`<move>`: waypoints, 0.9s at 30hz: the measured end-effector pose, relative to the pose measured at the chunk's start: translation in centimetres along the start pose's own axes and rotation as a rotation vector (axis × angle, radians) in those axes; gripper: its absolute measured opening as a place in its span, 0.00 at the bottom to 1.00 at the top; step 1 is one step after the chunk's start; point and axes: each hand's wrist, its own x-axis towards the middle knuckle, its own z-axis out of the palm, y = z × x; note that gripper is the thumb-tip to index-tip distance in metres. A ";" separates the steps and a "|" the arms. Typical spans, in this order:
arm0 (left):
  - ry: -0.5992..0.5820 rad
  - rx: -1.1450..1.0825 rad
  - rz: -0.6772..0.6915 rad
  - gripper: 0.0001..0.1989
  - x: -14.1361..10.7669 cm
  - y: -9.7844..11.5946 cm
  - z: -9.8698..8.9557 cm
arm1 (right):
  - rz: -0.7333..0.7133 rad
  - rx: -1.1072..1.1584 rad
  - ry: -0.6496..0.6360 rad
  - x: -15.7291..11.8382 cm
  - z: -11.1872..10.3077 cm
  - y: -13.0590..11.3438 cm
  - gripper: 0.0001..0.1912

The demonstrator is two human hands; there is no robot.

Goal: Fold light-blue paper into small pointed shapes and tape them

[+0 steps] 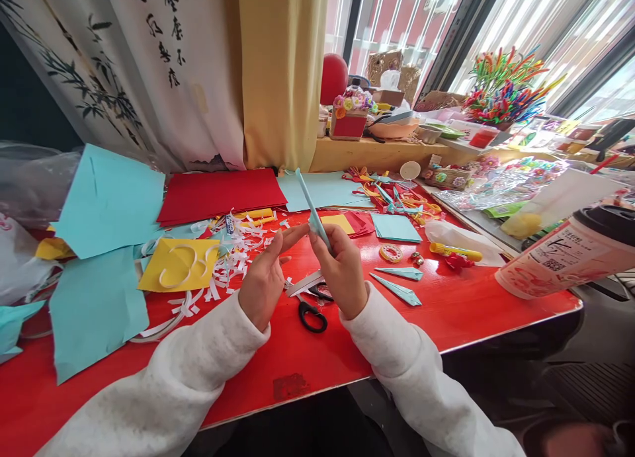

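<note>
My right hand (346, 268) is closed round a narrow folded piece of light blue paper (309, 202), which stands up at a tilt above the table. My left hand (265, 278) has its fingers stretched out, their tips touching the paper's near side, thumb apart. Below the hands lie black-handled scissors (313, 317), their blades partly hidden. To the right of my right hand are two pointed folded blue paper pieces (398, 290). Beyond it lies a stack of small blue paper squares (395, 227), beside yellow and red squares (342, 223).
Red paper sheets (223, 196) lie at the back, with blue sheets (99, 308) at left. White paper scraps (233, 268) and a yellow envelope-like piece (179, 265) are scattered left. A tape roll (390, 253), a yellow glue tube (455, 251) and a drink cup (565, 252) stand right.
</note>
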 end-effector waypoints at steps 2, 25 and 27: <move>0.002 0.015 -0.004 0.19 0.0 -0.2 -0.1 | -0.003 0.009 -0.005 0.1 -0.1 0.0 0.09; 0.175 0.550 0.229 0.12 1.6 -0.5 -2.6 | 0.111 0.217 -0.282 -0.1 0.3 0.4 0.10; 0.168 0.559 0.235 0.12 1.6 -0.4 -2.7 | 0.129 0.246 -0.299 -0.1 0.2 0.3 0.10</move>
